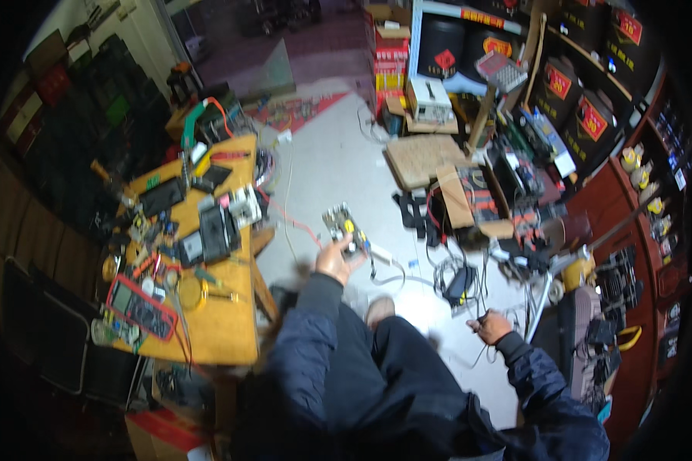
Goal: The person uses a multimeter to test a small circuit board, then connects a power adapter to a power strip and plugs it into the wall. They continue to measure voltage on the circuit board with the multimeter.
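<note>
My left hand [334, 262] grips a small circuit board [341, 219] by its near end, out in front of my knees. Yellow and dark components stand on the board's upper face. A red wire [294, 218] runs from the table side toward this hand, and a white plug-like piece with a grey cable [382, 253] lies just right of the board. My right hand [493, 328] is lower and to the right, its fingers closed on a thin dark cable; the cable's end is too small to make out. Beyond it lies a black power adapter [460, 284] among coiled cords.
The wooden table [234, 323] at left bears a red multimeter [141, 306], a black open case [219, 233], a yellow tape roll [192, 293] and loose tools. An open cardboard box [469, 201], a flat board [423, 160] and shelves of dark jars [565, 88] stand at right.
</note>
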